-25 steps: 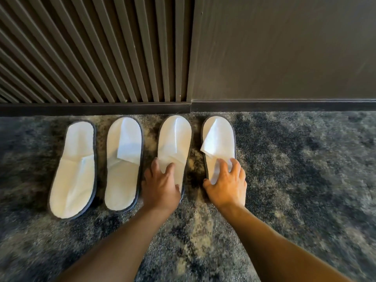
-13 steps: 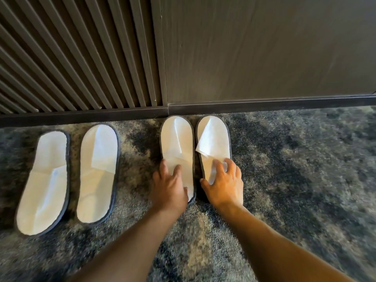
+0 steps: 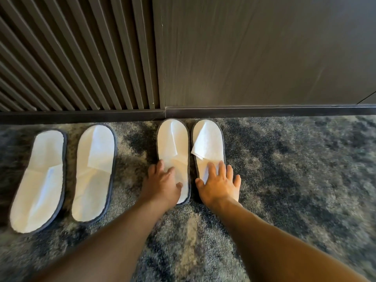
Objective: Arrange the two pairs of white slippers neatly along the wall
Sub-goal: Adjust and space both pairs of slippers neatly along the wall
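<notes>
While both palms press flat with fingers spread, the left hand [image 3: 162, 183] rests on the third slipper [image 3: 173, 147] and the right hand [image 3: 218, 185] on the fourth slipper [image 3: 209, 143], neither gripping. These 2 lie side by side, toes at 12 o'clock touching the baseboard [image 3: 264, 111]. At 9 o'clock, apart on the carpet [image 3: 295, 180], lie the first slipper [image 3: 38, 182] and second slipper [image 3: 92, 171].

Four white slippers [image 3: 173, 151] in two pairs, and two hands [image 3: 162, 184].
</notes>
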